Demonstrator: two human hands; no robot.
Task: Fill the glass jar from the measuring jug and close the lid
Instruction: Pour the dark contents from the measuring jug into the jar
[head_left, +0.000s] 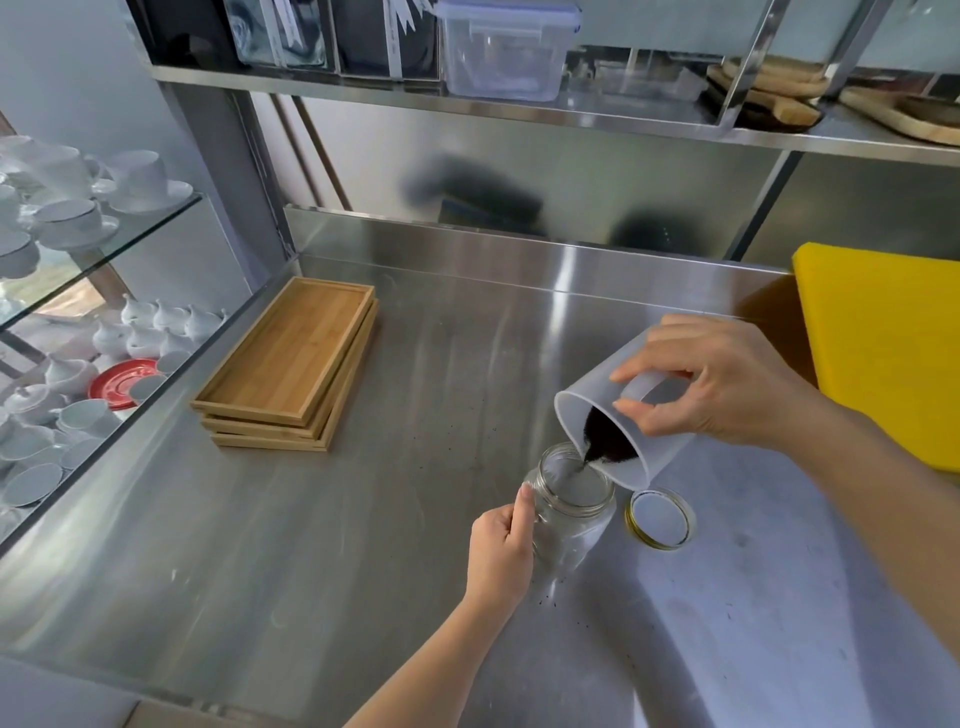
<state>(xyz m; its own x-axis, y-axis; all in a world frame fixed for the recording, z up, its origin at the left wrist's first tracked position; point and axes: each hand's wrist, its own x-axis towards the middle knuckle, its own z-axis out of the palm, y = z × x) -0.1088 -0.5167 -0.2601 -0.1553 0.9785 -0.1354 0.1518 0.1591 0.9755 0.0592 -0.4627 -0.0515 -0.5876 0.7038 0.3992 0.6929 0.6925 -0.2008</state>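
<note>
The left hand (501, 551), nearest the camera, is wrapped around the side of the one glass jar (569, 512), steadying it upright on the steel counter (363, 545) near the middle of the view. At two o'clock from the jar, the right hand (722, 384) holds the one translucent plastic measuring jug (613, 410) by its handle, tipped steeply so its spout hangs just over the jar's open mouth. Dark granules (610, 441), coffee or tea by the look, are sliding down into the jar, which looks nearly empty.

The single gold-rimmed lid (660, 518) lies flat on the counter at three o'clock, just beside the jar.

The jar is probably rigid, breakable and smooth enough to slip, so gripping its body below the threaded neck seems sensible. The jug looks light and a little flexible, best steered by its handle. The lid looks thin and light, best pinched at its rim.

At ten o'clock, well apart, three bamboo trays (288, 358) sit stacked. One yellow board (883, 343) lies at two o'clock.
</note>
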